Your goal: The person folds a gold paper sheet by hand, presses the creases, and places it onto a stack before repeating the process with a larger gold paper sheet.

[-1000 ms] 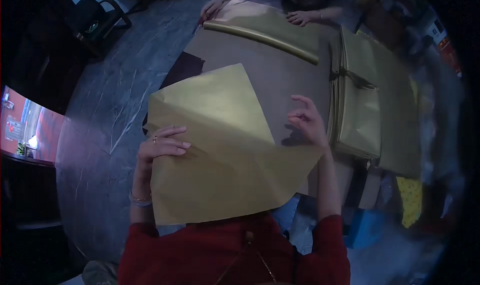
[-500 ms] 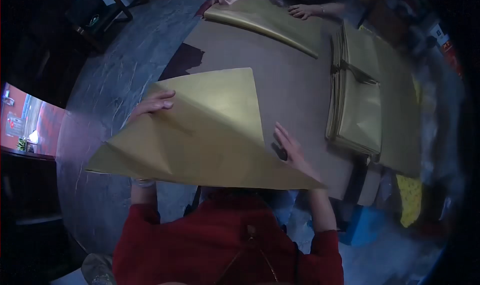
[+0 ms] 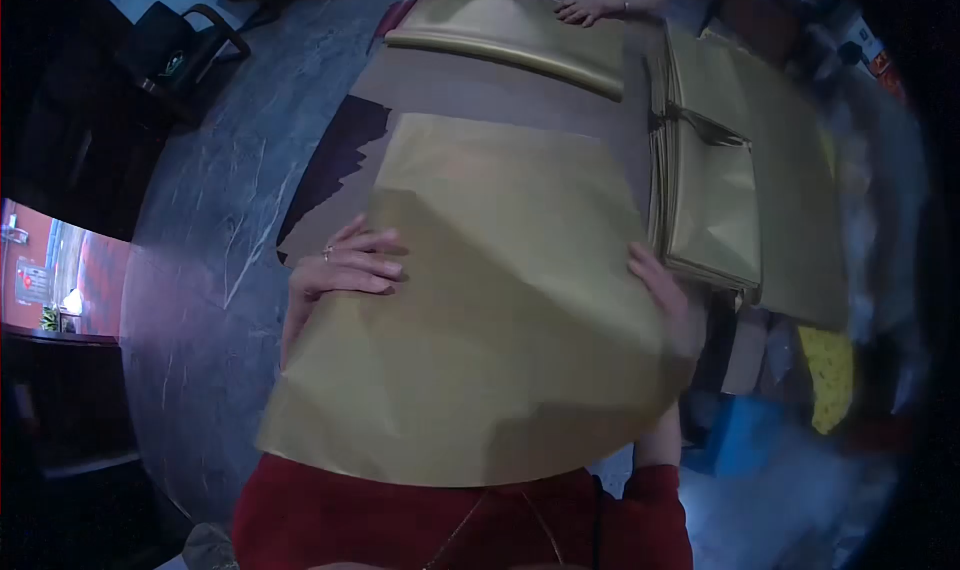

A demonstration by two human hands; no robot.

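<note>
A large gold sheet (image 3: pixel 500 310), creased and apparently paper, spreads in front of me, its near edge hanging over my lap. My left hand (image 3: pixel 350 265), with a ring on one finger, grips the sheet's left edge; its fingers lie on top and the thumb is hidden. On the opposite edge, my right hand (image 3: pixel 662 285) has its fingers curled over the sheet, slightly blurred. Both forearms pass partly beneath the sheet. Beyond it, another gold sheet (image 3: pixel 510 45) lies with a rolled or folded near edge.
A person's hand (image 3: pixel 590 8) rests on the far gold sheet. A stack of folded gold sheets (image 3: pixel 710 200) lies at the right of the table (image 3: pixel 460 90). A dark ragged piece (image 3: pixel 335 175) covers the left table edge. A blue box (image 3: pixel 742 435) stands below right; a chair (image 3: pixel 180 50) stands far left.
The gold sheet has turned from a slanted, folded-over shape to lying broad across the table and my lap. My right hand moved right, onto its edge; my left hand shifted slightly nearer.
</note>
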